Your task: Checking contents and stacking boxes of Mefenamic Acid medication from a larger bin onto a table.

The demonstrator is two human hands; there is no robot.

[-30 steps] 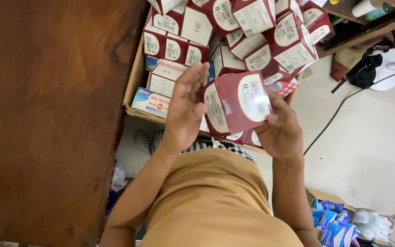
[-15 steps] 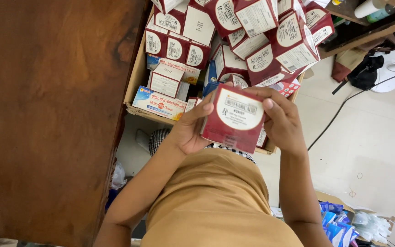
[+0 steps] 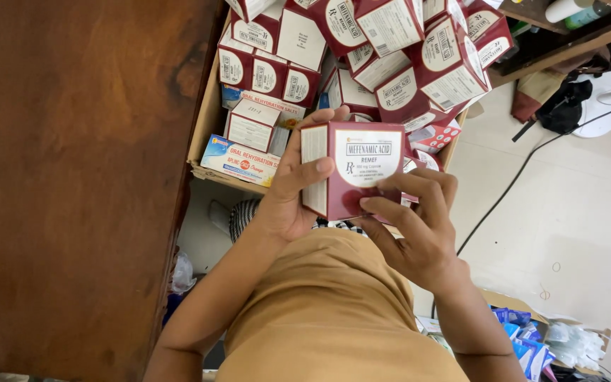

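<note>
Now upright maroon box (image 3: 359,170), label face up, both hands' grip

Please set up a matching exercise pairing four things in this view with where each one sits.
Things:
1. dark red medicine box
2. blue and white sachet box
3. black cable
4. wooden tabletop

Places:
A. trailing across the pale floor on the right
B. filling the left side of the view
C. held between the left hand and right hand
D. at the near left corner of the cardboard carton

Pairs: 1-C, 2-D, 3-A, 4-B
</note>
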